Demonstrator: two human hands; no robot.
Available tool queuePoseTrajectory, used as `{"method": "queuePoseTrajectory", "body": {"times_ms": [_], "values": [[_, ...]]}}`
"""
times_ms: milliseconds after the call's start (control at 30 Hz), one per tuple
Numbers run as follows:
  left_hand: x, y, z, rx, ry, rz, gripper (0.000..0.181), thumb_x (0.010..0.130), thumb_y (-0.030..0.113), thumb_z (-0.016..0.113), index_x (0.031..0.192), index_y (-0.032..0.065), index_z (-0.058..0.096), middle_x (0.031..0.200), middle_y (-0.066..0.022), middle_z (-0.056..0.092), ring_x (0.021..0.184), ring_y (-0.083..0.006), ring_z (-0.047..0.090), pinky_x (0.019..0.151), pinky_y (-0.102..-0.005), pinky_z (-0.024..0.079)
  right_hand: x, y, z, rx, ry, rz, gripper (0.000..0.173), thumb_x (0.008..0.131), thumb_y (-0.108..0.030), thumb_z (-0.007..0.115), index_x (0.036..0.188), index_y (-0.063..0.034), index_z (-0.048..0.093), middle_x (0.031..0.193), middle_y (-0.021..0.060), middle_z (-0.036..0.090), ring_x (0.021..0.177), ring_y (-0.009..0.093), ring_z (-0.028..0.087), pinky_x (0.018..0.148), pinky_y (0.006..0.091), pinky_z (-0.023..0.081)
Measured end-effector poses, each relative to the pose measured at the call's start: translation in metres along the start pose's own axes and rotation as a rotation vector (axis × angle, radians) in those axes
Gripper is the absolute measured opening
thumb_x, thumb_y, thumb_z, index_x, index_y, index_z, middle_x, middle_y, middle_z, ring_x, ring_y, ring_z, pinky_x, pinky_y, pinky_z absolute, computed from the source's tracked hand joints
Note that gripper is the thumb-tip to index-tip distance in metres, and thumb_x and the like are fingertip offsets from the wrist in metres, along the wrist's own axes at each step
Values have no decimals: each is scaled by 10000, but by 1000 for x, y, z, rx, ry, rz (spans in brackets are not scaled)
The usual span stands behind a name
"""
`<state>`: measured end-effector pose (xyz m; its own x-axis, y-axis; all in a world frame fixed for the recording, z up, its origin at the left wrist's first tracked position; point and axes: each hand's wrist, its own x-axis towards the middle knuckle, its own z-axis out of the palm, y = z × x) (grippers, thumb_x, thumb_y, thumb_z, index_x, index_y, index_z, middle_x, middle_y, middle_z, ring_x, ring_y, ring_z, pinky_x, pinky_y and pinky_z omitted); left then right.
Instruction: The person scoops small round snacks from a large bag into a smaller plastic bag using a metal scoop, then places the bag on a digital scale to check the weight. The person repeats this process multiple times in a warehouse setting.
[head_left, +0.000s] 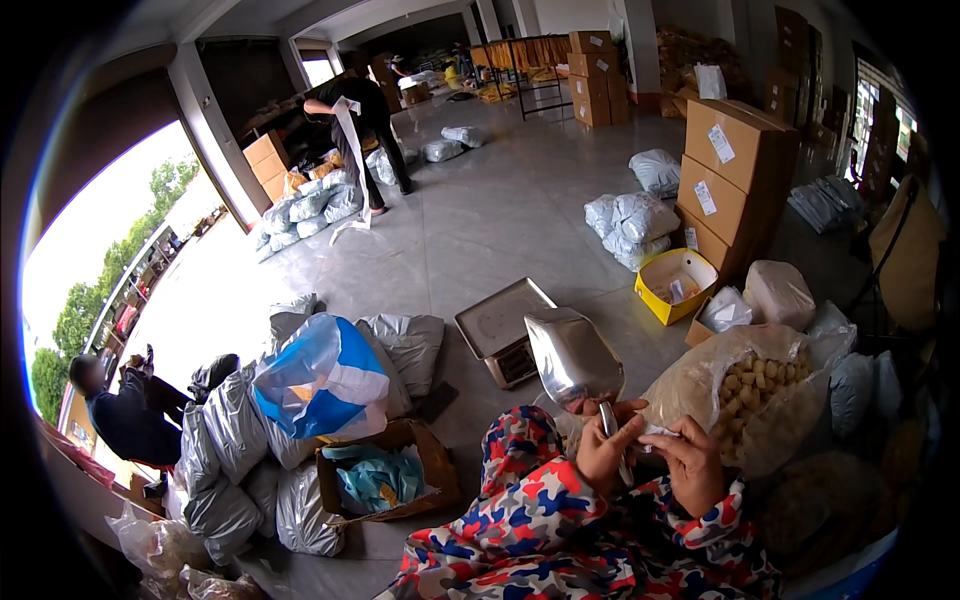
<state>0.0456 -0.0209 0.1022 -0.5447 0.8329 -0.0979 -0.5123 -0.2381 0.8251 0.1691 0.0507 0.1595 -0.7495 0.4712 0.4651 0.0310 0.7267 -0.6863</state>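
My left hand (606, 452) grips the handle of a shiny metal scoop (574, 356), whose wide pan points away from me. A small white piece (658, 431), paper or thin plastic, stretches between my hands. My right hand (694, 461) pinches its right end, and the left thumb and fingertips meet its other end. Just beyond lies a large clear plastic bag (675, 382), open at one side and filled with pale yellow-brown chunks (757, 390). A weighing scale (504, 322) with a metal tray stands on the floor past the scoop.
At left, an open cardboard box (442, 480) holds blue plastic; a blue-and-white bag (322, 375) and grey sacks (232, 427) stand behind it. A yellow bin (660, 300) adjoins stacked cartons (739, 150). One person (135, 416) sits at left; another (360, 112) bends over parcels.
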Motion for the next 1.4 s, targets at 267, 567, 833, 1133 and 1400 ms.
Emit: {"method": "queuePoseTrajectory", "body": {"times_ms": [267, 567, 833, 1133, 1400], "values": [[0, 1, -2, -14, -9, -26, 274, 842, 139, 579, 1083, 12, 556, 678, 26, 539, 450, -51, 455, 412, -186, 352, -3, 6, -1, -76, -10, -40, 220, 666, 8, 671, 878, -45, 646, 805, 77, 538, 687, 226, 566, 589, 318, 458], [3, 0, -12, 3, -153, -115, 261, 846, 102, 550, 1099, 37, 538, 724, 12, 573, 504, -54, 502, 416, -193, 382, 10, -1, -9, -162, 0, -346, 188, 595, -10, 655, 759, -21, 563, 809, 85, 557, 773, 257, 565, 622, 337, 485], [0, 3, -19, 84, -279, -137, 263, 792, 39, 520, 1054, 20, 542, 655, -21, 552, 433, -77, 461, 403, -190, 349, -3, -5, -10, -93, 101, 40, 143, 694, -32, 609, 806, -18, 521, 709, 139, 535, 634, 296, 555, 564, 343, 448], [-17, 20, -4, 138, -337, -162, 315, 842, 183, 598, 1118, 49, 531, 641, -38, 582, 446, -72, 467, 387, -196, 332, 0, -3, -3, -161, 293, 31, 153, 728, -55, 654, 799, -9, 528, 687, 109, 556, 563, 237, 546, 514, 294, 421], [-15, 10, -11, 74, -102, -89, 196, 877, 216, 547, 768, 53, 561, 520, -33, 523, 396, -96, 453, 376, -215, 319, -7, -8, -1, 193, 157, 266, 163, 761, -93, 644, 818, 1, 523, 697, 52, 547, 568, 98, 515, 490, 229, 406]]}}
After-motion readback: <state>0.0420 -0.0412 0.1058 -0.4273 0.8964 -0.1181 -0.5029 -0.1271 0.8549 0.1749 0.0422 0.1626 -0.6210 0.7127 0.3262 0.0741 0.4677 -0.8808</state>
